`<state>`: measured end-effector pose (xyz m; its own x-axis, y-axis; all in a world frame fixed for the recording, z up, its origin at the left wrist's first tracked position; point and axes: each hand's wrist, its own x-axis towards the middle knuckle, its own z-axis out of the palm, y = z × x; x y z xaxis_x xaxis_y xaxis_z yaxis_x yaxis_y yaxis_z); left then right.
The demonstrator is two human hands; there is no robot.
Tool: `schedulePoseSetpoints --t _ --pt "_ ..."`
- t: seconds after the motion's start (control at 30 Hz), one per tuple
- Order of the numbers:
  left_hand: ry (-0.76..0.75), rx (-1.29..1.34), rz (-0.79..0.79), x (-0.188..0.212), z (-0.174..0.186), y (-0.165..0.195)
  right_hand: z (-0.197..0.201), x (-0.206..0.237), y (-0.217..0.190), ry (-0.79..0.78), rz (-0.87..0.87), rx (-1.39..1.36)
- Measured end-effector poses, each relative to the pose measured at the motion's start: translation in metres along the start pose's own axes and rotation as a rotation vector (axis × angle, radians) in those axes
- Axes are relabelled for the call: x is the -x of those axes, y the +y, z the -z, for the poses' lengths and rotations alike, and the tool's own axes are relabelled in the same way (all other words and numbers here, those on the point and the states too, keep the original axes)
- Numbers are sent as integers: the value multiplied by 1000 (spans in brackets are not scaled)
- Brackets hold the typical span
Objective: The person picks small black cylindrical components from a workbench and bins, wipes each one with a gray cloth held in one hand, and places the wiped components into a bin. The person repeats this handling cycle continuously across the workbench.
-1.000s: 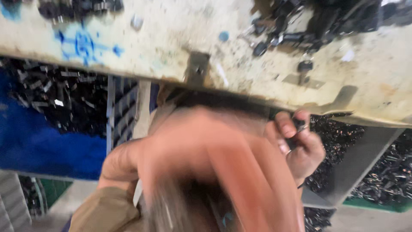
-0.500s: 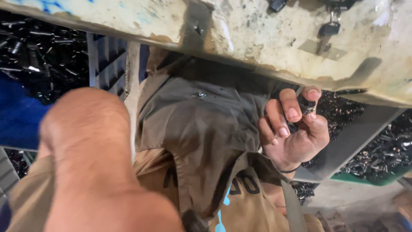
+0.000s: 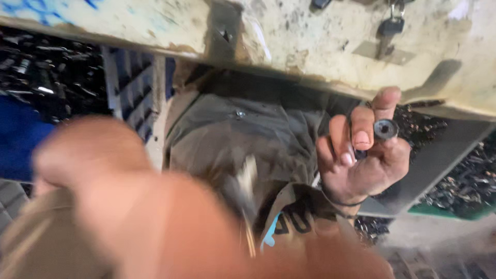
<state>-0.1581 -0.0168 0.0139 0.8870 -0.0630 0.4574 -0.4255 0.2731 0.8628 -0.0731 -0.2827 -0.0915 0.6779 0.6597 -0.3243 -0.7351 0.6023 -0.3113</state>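
The largest share of the view is taken by the left hand [image 3: 88,170] and its forearm, raised close to the camera and heavily blurred; whether its fingers are spread or closed cannot be told, and nothing can be made out in it. Behind it, a grey-brown shirt [image 3: 248,139] and tan trousers [image 3: 310,227] are seen. Across the top, the worn, pale edge of a workbench [image 3: 310,46] is shown, marked with blue paint at the left and carrying a few small dark parts near the top right. Below its edge, bins of dark metal parts are seen: a blue crate [image 3: 31,129] at the left and a grey bin [image 3: 439,160] at the right, with a green one just beyond. The right hand [image 3: 361,160] is held up just under the bench edge, palm toward the camera, fingers curled inward. A small dark round metal part [image 3: 386,129], with a hole in its centre, is pinched between thumb and index fingertip, in front of the grey bin.
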Motion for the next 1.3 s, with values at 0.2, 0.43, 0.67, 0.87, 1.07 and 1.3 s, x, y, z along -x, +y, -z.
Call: schedulePoseSetpoints --t 0.2,0.43,0.67,0.87,1.07,1.3 --pt "88 -230 398 58 -31 -72 -5 9 16 2 301 313" --pt "53 -430 456 30 -28 -67 -41 -15 16 -307 781 1361" --pt "-254 -553 429 27 -21 -75 -79 -22 -2 -486 605 1650" --pt "-387 -817 570 5 8 -34 -44 -15 11 -430 428 1569" --pt "-71 -1720 1589 73 48 40 -28 -24 9 257 259 102" --pt "157 -1646 381 0 120 -30 -34 -28 44 362 -357 -25"
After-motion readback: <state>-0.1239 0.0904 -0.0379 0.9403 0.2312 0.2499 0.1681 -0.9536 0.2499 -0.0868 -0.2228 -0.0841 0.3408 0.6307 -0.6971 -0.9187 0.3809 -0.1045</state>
